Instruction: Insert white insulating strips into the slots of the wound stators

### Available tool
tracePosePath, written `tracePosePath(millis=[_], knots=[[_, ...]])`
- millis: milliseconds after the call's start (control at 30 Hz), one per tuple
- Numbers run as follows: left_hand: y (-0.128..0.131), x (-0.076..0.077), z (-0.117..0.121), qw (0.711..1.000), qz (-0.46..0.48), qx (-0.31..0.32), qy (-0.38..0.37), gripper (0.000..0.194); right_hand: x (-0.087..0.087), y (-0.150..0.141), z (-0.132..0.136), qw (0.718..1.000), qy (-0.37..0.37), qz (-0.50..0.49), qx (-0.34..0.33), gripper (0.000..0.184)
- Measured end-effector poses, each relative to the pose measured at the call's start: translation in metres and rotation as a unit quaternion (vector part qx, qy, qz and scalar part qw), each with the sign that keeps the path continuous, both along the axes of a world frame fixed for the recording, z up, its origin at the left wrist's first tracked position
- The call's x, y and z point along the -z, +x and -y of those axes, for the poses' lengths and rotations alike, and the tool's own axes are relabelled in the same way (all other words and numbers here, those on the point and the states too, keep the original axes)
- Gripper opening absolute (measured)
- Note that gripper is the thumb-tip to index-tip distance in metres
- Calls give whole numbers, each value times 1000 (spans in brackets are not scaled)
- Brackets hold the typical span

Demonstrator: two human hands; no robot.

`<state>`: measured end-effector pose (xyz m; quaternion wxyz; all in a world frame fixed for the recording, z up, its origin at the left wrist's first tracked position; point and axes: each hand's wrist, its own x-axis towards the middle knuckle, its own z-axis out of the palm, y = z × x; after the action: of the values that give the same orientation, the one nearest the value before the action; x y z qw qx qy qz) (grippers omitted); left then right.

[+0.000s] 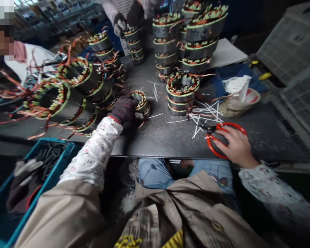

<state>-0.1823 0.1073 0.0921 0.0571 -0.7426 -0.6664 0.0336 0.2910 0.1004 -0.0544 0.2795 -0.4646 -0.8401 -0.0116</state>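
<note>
My left hand (124, 108), in a dark knitted glove, is closed on the left side of a small wound motor stator (144, 107) standing on the dark worktable (155, 137). Its thumb and fingertips are partly hidden. My bare right hand (234, 146) grips the red-handled scissors (214, 151), which lie low over the tabletop with their dark blades pointing left. Thin white strips (204, 112) are scattered just beyond the blades. Between my hands, a little farther back, rises a short stack of stators (181, 98) with green-edged rims and copper wires.
Tall stator stacks (165, 41) stand at the back. Larger stators (76, 110) with loose leads lie at left. A tape roll (237, 105) holds white pieces beside a blue tray (219, 84). A teal bin (69, 151) is lower left. A co-worker's gloved hands (126, 22) touch a far stack.
</note>
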Motion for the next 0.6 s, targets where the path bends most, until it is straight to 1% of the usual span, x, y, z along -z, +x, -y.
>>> tracePosePath(millis=[67,133,167,200,233,267,300,333,367,400,433,500,533,567,600], knots=[[3,-10,5,1000,-19,23,2,43,1,-2,1,1000,4,-9,4,35],[18,-22,8,998,-19,40,45,33,-3,-6,2,1000,-1,-16,17,32],[31,-28,7,995,-13,46,91,31,-6,-7,4,1000,-8,-18,23,32],[48,-33,5,984,4,53,167,34,-9,-9,5,999,-18,-20,27,31],[66,-36,2,972,31,73,223,40,-13,-11,6,999,-36,-21,29,31],[86,-38,-4,961,59,100,251,45,-17,-12,6,998,-59,-21,29,29],[107,-38,-12,954,82,130,256,50,-20,-14,7,996,-82,-26,30,28],[127,-38,-22,954,96,156,237,56,-23,-14,6,994,-104,-32,31,28],[145,-36,-33,960,101,169,201,61,-25,-14,6,991,-121,-38,31,28],[161,-34,-43,968,99,166,160,65,-26,-14,6,990,-132,-43,33,28],[172,-32,-53,976,93,150,124,70,-27,-14,6,989,-137,-47,34,28],[184,-27,-67,987,92,101,85,74,-27,-13,6,989,-137,-51,37,27],[184,-25,-70,988,105,80,85,74,-27,-12,6,989,-135,-53,37,27],[182,-23,-70,984,131,78,93,74,-27,-11,6,989,-134,-57,36,27],[178,-21,-68,975,169,94,106,74,-27,-11,6,989,-133,-62,35,26]])
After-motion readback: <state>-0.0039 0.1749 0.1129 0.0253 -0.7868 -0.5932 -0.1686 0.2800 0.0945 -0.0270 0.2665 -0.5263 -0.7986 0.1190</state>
